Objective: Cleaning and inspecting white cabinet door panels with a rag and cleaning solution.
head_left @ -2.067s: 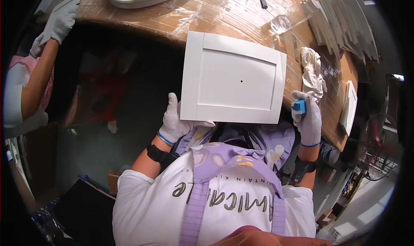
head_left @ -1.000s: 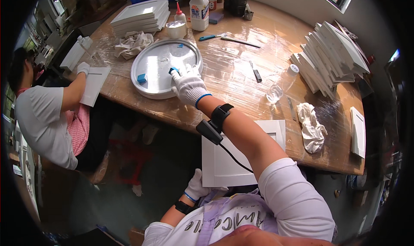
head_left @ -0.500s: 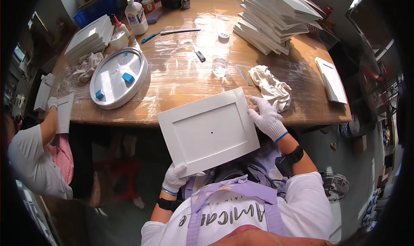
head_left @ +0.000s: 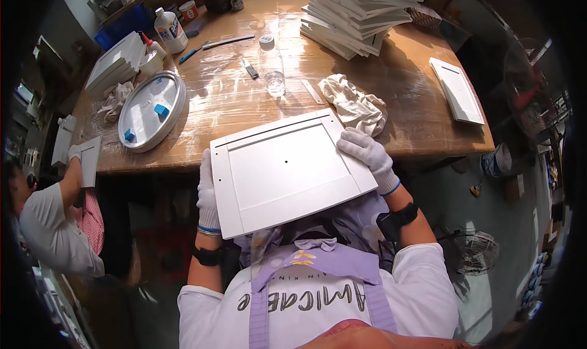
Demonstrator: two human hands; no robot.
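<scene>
I hold a white rectangular panel (head_left: 287, 181), with a recessed centre and a small dark hole in its middle, over my lap by the table's front edge. A dark groove runs along its far side, and small holes show near its ends. My left hand (head_left: 208, 196), in a white knitted glove, is closed along the panel's left edge, its fingers partly behind it. The gloved right hand (head_left: 372, 159) grips the right edge, fingers lying over the front face; its thumb is hidden. The panel's far side is slightly raised at the right.
On the plastic-covered table (head_left: 232, 120) are a white rag (head_left: 354, 101), a flat scraper blade (head_left: 312, 92), a clear bottle (head_left: 275, 80), and a round lid (head_left: 147, 120) with blue blocks. Stacked white panels (head_left: 354, 19) stand behind. A co-worker (head_left: 58, 227) sits at left holding another panel.
The panel has turned, so its grooved side is now at the far end. My left hand has shifted from the near corner up the left edge; my right fingers now lie over the face.
</scene>
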